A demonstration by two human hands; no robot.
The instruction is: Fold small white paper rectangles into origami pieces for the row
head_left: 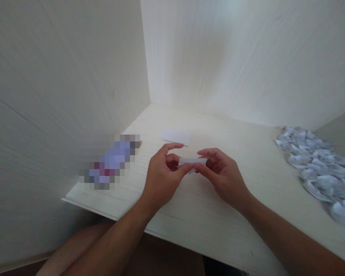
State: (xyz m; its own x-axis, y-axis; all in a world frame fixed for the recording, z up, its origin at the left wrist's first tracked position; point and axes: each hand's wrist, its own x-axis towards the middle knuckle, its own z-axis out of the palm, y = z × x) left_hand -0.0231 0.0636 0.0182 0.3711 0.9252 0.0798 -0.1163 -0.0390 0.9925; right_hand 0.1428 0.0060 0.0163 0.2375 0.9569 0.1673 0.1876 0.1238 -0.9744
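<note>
Two-handed grip on a folded white paper (pixel 192 160); the piece lies directly between the left hand (pixel 163 174) and the right hand (pixel 226 174), its long axis running crosswise from one to the other, so that neither hand is clearly nearer; the left thumb and fingers close on its left part, the index finger extended above and clear of it; the right thumb and fingers pinch its right part, the thumb tips meeting or nearly so at the near side; a small flap shows just below them; flat white paper (pixel 176 137) lies on the tabletop (pixel 241 142) just beyond the left fingers; many folded paper pieces (pixel 319 165) lie well to the right of the right hand; a blurred object (pixel 112 159), unidentifiable, lies left of the left hand.
</note>
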